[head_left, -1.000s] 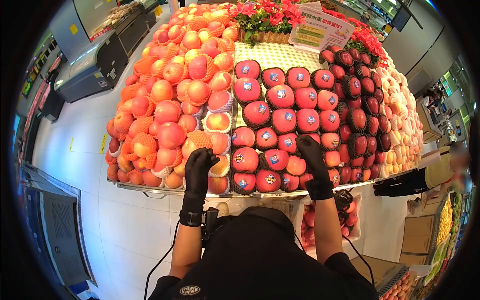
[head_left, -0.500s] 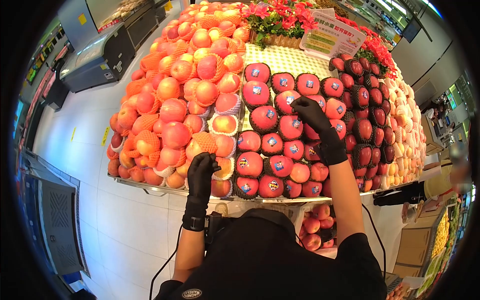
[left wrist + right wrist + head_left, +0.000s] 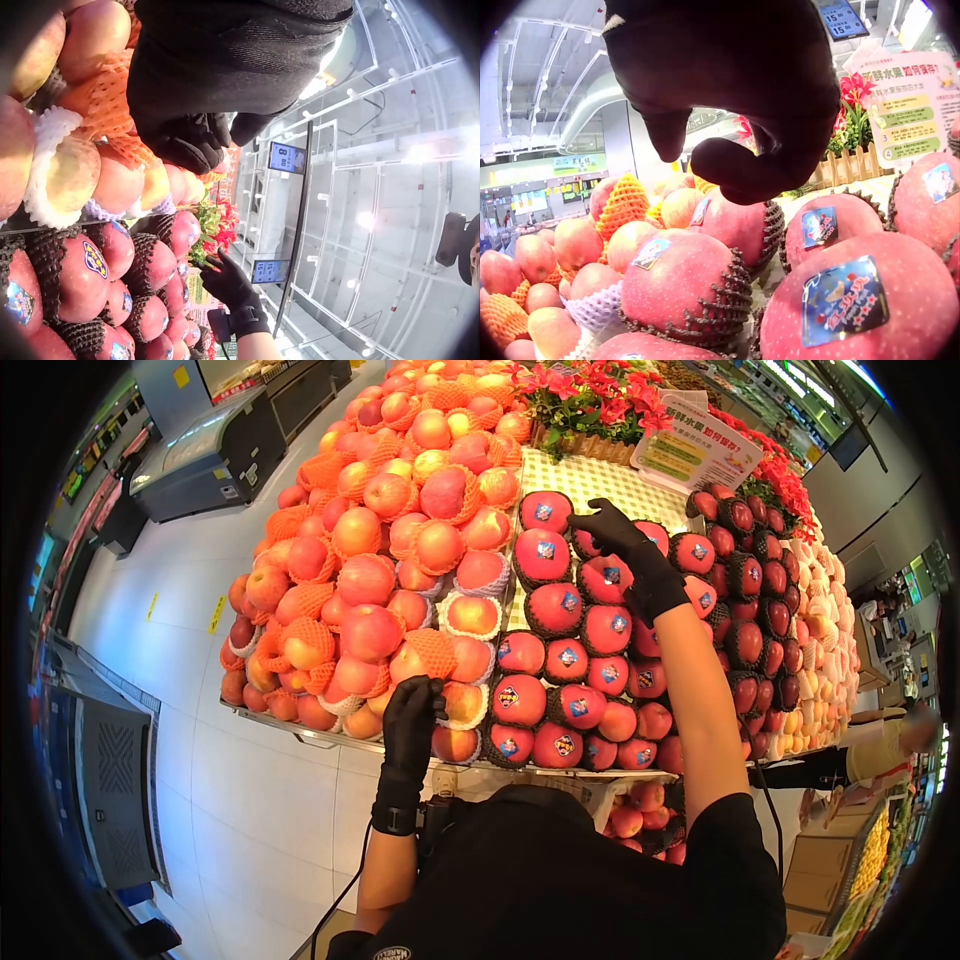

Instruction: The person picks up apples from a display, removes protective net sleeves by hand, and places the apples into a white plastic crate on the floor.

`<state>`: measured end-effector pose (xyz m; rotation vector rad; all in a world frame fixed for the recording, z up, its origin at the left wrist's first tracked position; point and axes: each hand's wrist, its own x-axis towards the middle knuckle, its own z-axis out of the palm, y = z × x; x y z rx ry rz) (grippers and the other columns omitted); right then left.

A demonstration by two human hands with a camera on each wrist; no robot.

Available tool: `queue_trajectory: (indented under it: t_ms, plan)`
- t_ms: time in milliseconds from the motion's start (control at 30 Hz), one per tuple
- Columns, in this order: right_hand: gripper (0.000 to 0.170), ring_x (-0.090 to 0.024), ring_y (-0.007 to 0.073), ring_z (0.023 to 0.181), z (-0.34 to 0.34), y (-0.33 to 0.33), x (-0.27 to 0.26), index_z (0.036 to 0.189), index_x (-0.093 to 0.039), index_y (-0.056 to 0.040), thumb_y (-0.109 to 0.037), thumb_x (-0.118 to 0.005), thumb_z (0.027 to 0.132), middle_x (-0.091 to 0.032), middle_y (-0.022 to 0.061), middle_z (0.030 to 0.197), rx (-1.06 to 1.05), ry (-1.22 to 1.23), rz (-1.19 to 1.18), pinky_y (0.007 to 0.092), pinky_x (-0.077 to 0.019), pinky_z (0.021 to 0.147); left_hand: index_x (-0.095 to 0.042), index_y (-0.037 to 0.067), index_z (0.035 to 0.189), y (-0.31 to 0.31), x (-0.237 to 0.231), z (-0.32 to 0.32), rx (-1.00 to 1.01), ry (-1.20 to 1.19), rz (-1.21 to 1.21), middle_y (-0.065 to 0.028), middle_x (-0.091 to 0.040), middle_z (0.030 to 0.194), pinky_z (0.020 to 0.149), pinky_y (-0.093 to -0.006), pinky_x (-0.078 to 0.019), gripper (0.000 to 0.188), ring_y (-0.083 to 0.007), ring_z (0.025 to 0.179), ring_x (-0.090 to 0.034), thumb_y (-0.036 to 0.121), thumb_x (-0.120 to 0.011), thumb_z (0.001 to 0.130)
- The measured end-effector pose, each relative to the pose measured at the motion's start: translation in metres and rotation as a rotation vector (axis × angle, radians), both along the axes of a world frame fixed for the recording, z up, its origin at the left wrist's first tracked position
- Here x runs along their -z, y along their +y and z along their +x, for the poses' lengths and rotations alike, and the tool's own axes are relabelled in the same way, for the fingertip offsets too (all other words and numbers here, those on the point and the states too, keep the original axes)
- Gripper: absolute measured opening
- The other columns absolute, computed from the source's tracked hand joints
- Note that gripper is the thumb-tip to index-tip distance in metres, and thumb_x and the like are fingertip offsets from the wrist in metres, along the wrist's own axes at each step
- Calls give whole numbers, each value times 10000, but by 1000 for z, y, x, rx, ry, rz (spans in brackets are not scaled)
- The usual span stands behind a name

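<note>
My right hand (image 3: 618,538), in a black glove, reaches over the stickered red apples, its fingers by the back left apple (image 3: 545,510). In the right wrist view its thumb and fingers (image 3: 757,169) stand apart and relaxed, overlapping a red apple (image 3: 739,229) in a black foam net. Nothing is between them. My gloved left hand (image 3: 410,722) hangs with loosely curled fingers at the front of the stand, near an apple in a white foam net (image 3: 465,705). It holds nothing that shows.
Orange-netted apples (image 3: 370,630) are heaped at left. Darker red apples (image 3: 745,580) and pale netted fruit (image 3: 825,630) lie at right. A sign (image 3: 695,445) and red flowers (image 3: 590,395) stand behind. A crate of apples (image 3: 640,815) is below the front edge.
My right hand has moved from the front rows of red apples to the back rows, its fingers spreading. My left hand stays near the front edge. The head view has shifted slightly.
</note>
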<state>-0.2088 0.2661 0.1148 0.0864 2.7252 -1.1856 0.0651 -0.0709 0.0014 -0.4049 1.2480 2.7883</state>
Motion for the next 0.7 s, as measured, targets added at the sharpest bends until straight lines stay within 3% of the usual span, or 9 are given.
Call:
queue_trajectory:
  t_ms: [133,233,433,533,633,667,700]
  plan:
    - [964,-660,301,870,-36,-5,20,1321,-394,94,-513,-773,674,-632,250,1083,-5,221,163,408,-548,645,-511,40,1086,-3,-2,-4,-8,-3,21,-81,-603,956,634,-267,-479,154,-142,730,-560,138,-503,968]
    - [876,-649,287,828,-41,-21,12,1232,-448,84,-489,-793,666,-640,223,1025,12,100,187,417,-543,640,-512,38,1082,-4,-5,-6,-13,-31,34,-81,-605,960,640,-266,-479,148,-142,737,-560,130,-501,966]
    - [639,-579,221,699,-66,-25,45,1110,-485,13,-388,-795,722,-598,126,852,22,44,-33,401,-504,565,-528,30,1070,-5,-10,-5,-13,-26,41,-78,-617,967,670,-260,-481,140,-136,748,-565,113,-505,960]
    - [552,-551,210,622,-68,-19,56,1106,-506,-5,-414,-720,804,-583,108,814,-28,34,-254,406,-480,531,-535,27,1076,-7,-9,-6,-18,-44,30,-78,-618,964,680,-261,-483,145,-138,755,-567,109,-502,960]
    - [481,-525,199,562,-76,-8,44,1033,-546,-20,-464,-630,870,-570,90,745,-53,-35,-230,390,-462,507,-545,23,1101,-12,2,-6,-3,-29,53,-97,-627,1006,700,-266,-489,167,-148,785,-582,93,-529,950]
    - [495,-506,186,520,-68,-11,37,928,-567,-46,-538,-587,875,-547,77,671,-48,-67,-335,375,-445,476,-549,22,1112,-13,5,-7,6,-13,70,-106,-632,1028,709,-267,-491,179,-152,798,-590,86,-544,945]
    - [467,-496,176,507,-58,-16,28,910,-562,-57,-519,-613,866,-544,67,660,1,-112,-388,361,-435,460,-549,21,1111,-13,5,-7,8,-1,92,-108,-632,1024,708,-269,-491,178,-153,797,-589,84,-542,945]
